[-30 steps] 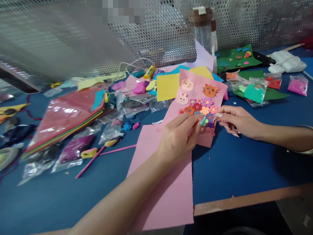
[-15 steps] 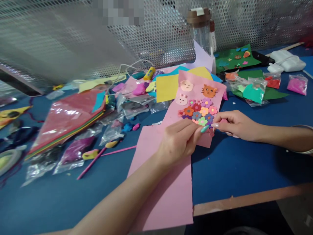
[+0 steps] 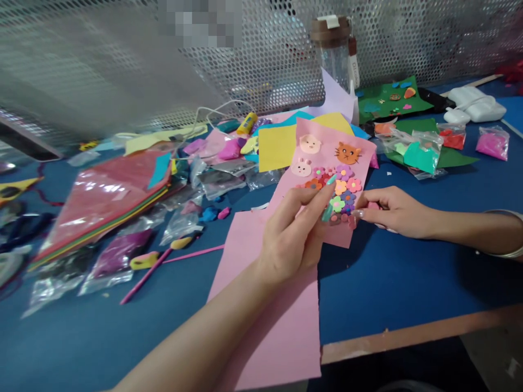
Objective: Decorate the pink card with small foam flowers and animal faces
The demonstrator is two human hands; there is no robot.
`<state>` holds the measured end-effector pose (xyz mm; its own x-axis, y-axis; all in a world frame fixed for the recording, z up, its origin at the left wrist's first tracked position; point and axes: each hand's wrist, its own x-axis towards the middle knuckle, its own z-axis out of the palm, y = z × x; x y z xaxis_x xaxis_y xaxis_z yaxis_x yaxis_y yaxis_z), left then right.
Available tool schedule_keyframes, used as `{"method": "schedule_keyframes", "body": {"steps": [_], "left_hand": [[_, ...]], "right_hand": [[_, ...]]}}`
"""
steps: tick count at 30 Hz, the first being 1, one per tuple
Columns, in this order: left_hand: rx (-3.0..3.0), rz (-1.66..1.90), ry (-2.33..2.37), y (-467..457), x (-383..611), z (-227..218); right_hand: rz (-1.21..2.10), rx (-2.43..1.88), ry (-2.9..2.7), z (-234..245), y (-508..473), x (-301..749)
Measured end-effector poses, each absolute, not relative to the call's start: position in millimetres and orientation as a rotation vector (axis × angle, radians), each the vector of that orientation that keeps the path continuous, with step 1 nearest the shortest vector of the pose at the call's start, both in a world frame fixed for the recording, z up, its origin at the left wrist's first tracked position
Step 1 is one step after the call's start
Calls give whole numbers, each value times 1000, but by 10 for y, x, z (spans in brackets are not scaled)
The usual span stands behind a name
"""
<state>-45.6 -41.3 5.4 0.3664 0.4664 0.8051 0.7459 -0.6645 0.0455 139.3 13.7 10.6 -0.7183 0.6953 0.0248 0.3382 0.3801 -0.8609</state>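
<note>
A pink card point(image 3: 306, 129) carries small clay faces, among them an orange cat point(image 3: 348, 153) and a white rabbit point(image 3: 301, 167). Below the faces sits a cluster of coloured clay flowers point(image 3: 340, 187). My left hand point(image 3: 291, 231) reaches over this cluster, thumb and index finger apart, and partly covers it. At the card's right edge, my right hand point(image 3: 394, 212) is closed with a pink lump of clay point(image 3: 373, 206) between its fingers. Its fingertips meet the card beside the lowest flowers. A larger pink sheet point(image 3: 269, 337) lies under my left forearm.
Bags of clay point(image 3: 122, 253), a plastic folder of coloured sheets point(image 3: 110, 201) and pink clay tools point(image 3: 147, 276) spread over the left side. Behind stand a lidded bottle point(image 3: 332, 54) and a perforated metal screen point(image 3: 261, 65). Green sheets point(image 3: 453, 158) and bagged clay point(image 3: 493, 142) lie right.
My left hand's thumb and index finger have parted from a pinch at the lower flowers, and the index finger has moved up over the cluster. My right hand stays nearly still.
</note>
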Motion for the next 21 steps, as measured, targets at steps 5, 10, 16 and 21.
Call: {"method": "schedule_keyframes", "body": {"steps": [5,10,16,21], "left_hand": [[-2342,-1164,-1063,-407,-434,73],[-2522,-1103,-1049,-390,-437,49],[-2527,-1153,-1029,-388,-437,54],[-2544,-1174,-970,-403,-439,71]], "right_hand": [[1237,-912,-2303,111,124,1399],[1196,-903,-2328,112,119,1397],[1179,-896,-2340,105,122,1401],[1210,-894,-2335,112,118,1399]]}}
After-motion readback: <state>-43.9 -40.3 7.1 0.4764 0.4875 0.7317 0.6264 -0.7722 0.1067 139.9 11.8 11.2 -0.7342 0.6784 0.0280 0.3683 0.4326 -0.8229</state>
